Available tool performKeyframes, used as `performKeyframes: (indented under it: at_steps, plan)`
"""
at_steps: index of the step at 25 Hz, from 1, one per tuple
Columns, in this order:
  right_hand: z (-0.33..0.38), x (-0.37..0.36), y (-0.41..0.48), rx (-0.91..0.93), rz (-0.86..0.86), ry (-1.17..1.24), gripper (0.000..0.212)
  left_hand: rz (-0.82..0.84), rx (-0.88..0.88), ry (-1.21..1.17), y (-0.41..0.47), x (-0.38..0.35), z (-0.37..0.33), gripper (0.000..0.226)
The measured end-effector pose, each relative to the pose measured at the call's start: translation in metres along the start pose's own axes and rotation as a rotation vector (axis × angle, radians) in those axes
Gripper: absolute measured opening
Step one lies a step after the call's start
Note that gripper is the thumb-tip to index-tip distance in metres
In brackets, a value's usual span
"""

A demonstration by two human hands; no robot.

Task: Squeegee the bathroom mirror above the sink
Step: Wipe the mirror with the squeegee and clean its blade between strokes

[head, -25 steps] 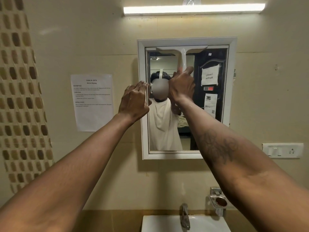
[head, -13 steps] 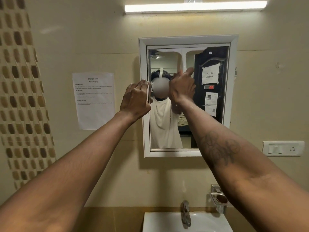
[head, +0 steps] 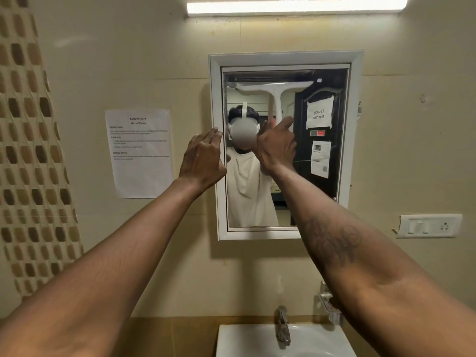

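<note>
A white-framed mirror point(head: 324, 176) hangs on the beige wall above a white sink point(head: 257, 341). A white T-shaped squeegee point(head: 277, 99) lies against the upper glass, its blade level a little below the top edge. My right hand point(head: 277, 146) grips the squeegee's handle from below. My left hand point(head: 202, 159) rests with its fingers on the mirror's left frame edge, holding nothing. The glass reflects a person in a white top and a dark door.
A paper notice point(head: 140, 153) is stuck to the wall left of the mirror. A metal tap point(head: 282, 324) stands over the sink, with a soap holder point(head: 328, 302) to its right. A switch plate point(head: 428, 225) sits on the right wall, a tube light point(head: 296, 7) above.
The squeegee blade has slid down from the mirror's top edge to a little lower on the glass, with my right hand following. My left hand stays on the frame.
</note>
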State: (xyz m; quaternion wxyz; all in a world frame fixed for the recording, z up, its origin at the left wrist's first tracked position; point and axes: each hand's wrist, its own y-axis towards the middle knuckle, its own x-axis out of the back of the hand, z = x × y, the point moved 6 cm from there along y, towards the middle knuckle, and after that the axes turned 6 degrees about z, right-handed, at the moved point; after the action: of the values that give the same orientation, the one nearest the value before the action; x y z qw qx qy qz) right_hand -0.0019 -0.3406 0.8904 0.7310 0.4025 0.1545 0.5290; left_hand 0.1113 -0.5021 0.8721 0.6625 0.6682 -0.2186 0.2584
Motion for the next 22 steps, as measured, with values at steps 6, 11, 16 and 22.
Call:
performKeyframes:
  at_steps: [6, 11, 16, 22]
  plan:
    - [-0.001, 0.007, -0.013, 0.039, 0.009, 0.016, 0.023, -0.030, -0.020, -0.004, 0.000, 0.010, -0.005, 0.057]
    - [0.015, 0.019, 0.014, 0.042, -0.080, 0.032, 0.029, -0.046, 0.002, 0.026, 0.006, 0.018, -0.001, 0.063]
    - [0.010, 0.015, 0.028, 0.018, -0.077, 0.050, 0.028, -0.025, 0.012, 0.044, 0.006, 0.014, 0.004, 0.067]
    - [-0.021, 0.010, -0.001, 0.020, -0.012, 0.045, 0.023, -0.013, 0.034, 0.022, 0.003, 0.003, 0.005, 0.064]
